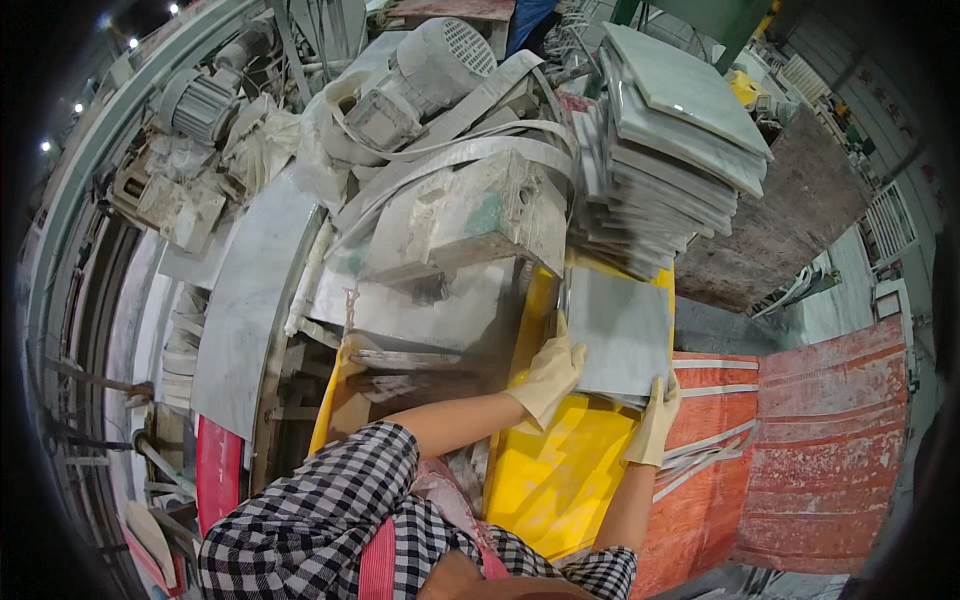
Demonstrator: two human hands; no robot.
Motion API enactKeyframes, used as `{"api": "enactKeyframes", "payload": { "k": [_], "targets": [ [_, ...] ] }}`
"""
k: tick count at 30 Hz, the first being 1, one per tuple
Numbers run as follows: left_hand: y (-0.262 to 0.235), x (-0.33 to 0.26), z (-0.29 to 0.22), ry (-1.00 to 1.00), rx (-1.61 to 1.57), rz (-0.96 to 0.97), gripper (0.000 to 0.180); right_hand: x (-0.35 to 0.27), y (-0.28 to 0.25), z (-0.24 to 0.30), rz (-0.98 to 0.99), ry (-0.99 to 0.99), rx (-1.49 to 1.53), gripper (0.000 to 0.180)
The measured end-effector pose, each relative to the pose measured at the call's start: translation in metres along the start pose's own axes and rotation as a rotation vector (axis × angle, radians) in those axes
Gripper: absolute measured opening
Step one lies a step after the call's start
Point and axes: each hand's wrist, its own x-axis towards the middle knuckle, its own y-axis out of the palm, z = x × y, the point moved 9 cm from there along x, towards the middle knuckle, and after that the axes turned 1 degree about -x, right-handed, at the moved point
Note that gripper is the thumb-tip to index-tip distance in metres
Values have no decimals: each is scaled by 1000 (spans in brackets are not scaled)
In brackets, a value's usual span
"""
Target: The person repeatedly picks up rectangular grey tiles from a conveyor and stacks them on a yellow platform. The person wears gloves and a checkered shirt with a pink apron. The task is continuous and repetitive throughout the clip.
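Note:
A square grey marble tile (620, 325) lies nearly flat between my gloved hands, over the yellow surface (560, 475). My left hand (552, 378), in a cream glove, grips the tile's left edge near the lower corner. At the lower right corner, my right hand (656, 422) closes around the edge in a matching glove. The fingers under the tile are hidden. Just beyond it rises a tall, uneven stack of similar stone tiles (690, 110), the top ones pale and glossy.
A dusty grey machine housing (470, 210) with a motor (430, 75) and belts stands ahead to the left. Right of the yellow surface are orange-red panels (820, 450) with white strips. A long marble slab (250, 300) leans at the left, and a brown board (790, 210) is at the far right.

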Motion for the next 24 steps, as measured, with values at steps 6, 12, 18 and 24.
{"api": "enactKeyframes", "payload": {
  "k": [6, 12, 18, 24],
  "targets": [
    [-5, -2, -10, 33, -37, -84, 76, 0, 4, 3, -81, -10, -41, 36],
    [-3, 1, -5, 2, 66, -71, 78, -9, 7, 11, -165, -20, -27, 38],
    [-20, -11, -19, 162, 55, 107, 80, -17, 17, 33, -201, -19, -199, 42],
    [-133, -112, 10, 643, -38, 137, 42, -51, 25, 93, -267, -196, -208, 44]
  ]
}}
